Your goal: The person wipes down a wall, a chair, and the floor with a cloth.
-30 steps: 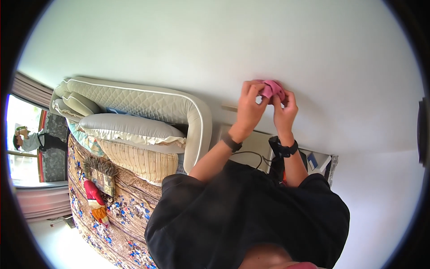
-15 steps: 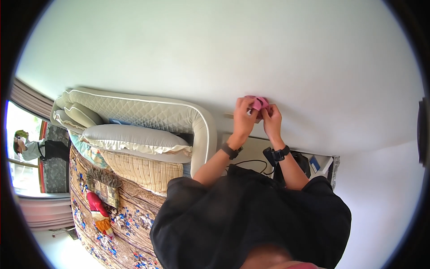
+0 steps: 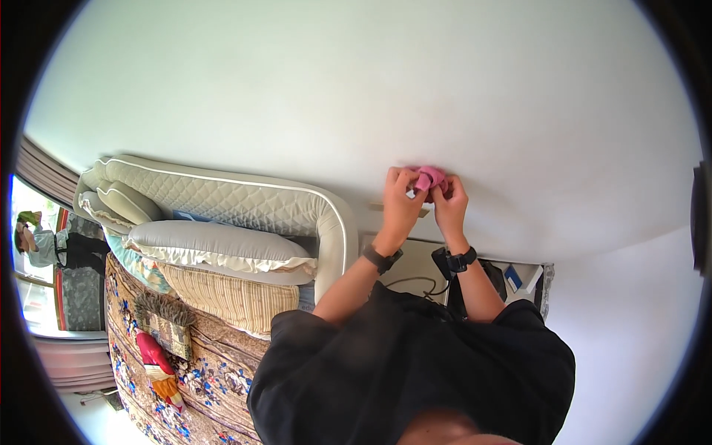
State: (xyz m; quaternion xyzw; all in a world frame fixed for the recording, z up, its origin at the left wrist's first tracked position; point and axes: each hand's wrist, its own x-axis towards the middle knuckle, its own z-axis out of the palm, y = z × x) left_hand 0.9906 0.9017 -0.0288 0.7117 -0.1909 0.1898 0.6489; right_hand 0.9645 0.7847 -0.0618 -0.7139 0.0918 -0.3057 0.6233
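A crumpled pink piece (image 3: 431,179), which looks like a folded cloth, is held up between my two hands in front of the pale wall (image 3: 445,96). My left hand (image 3: 401,202) pinches its left side between thumb and fingers. On the other side my right hand (image 3: 450,205) is closed on its lower right edge with thumb and fingertips. Both wrists carry dark bands. Whether the piece touches the wall cannot be made out.
Below my hands is a bedside cabinet top (image 3: 417,261) with a dark cable (image 3: 415,282) and a blue-and-white box (image 3: 512,278). To the left stands a bed with a quilted headboard (image 3: 245,185) and pillows (image 3: 215,241). Another person (image 3: 48,245) is by the window.
The pink piece has turned in my fingers and looks more tightly folded. My hands sit slightly lower in the picture, and the whole view has shifted a little.
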